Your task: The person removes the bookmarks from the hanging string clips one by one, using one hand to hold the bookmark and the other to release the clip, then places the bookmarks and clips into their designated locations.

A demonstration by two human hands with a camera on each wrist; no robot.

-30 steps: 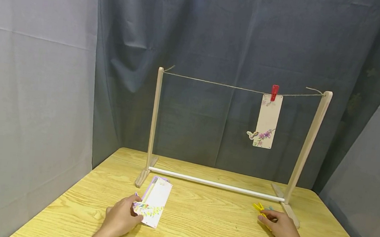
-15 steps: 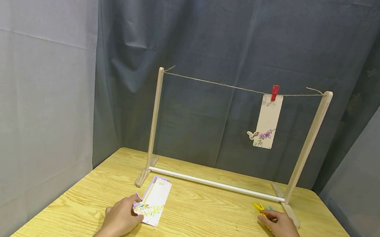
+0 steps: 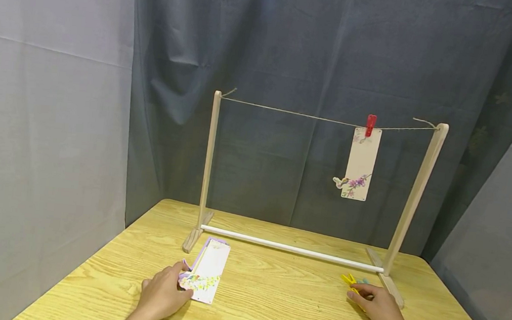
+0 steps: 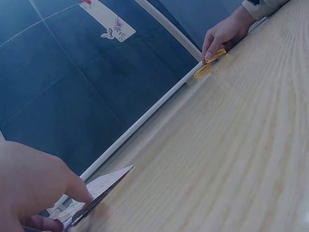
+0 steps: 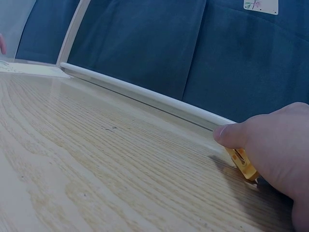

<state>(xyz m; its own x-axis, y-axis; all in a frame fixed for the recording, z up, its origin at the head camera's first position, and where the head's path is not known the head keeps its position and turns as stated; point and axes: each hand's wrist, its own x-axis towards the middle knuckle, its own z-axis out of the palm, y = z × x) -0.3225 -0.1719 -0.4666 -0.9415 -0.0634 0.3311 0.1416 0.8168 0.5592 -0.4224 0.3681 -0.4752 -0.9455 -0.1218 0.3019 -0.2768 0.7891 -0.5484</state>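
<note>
A small stack of flowered paper cards (image 3: 206,271) lies on the wooden table (image 3: 270,308) at the near left. My left hand (image 3: 180,281) pinches the near end of the top card (image 4: 104,188), which is tilted up off the stack. At the near right my right hand (image 3: 358,291) rests on the table with thumb and fingers on a yellow clothespin (image 3: 348,280), seen close in the right wrist view as the yellow clothespin (image 5: 244,165) under the thumb (image 5: 231,135). Another pin beside it is mostly hidden.
A wooden frame (image 3: 208,166) with a white bottom rod (image 3: 289,248) stands across the table's back. Its string (image 3: 296,114) carries one flowered card (image 3: 361,164) under a red clothespin (image 3: 371,125) near the right post. Grey curtains close in behind and beside.
The top card has shifted slightly left and nearer in my left hand. My right hand has stayed on the yellow clothespin.
</note>
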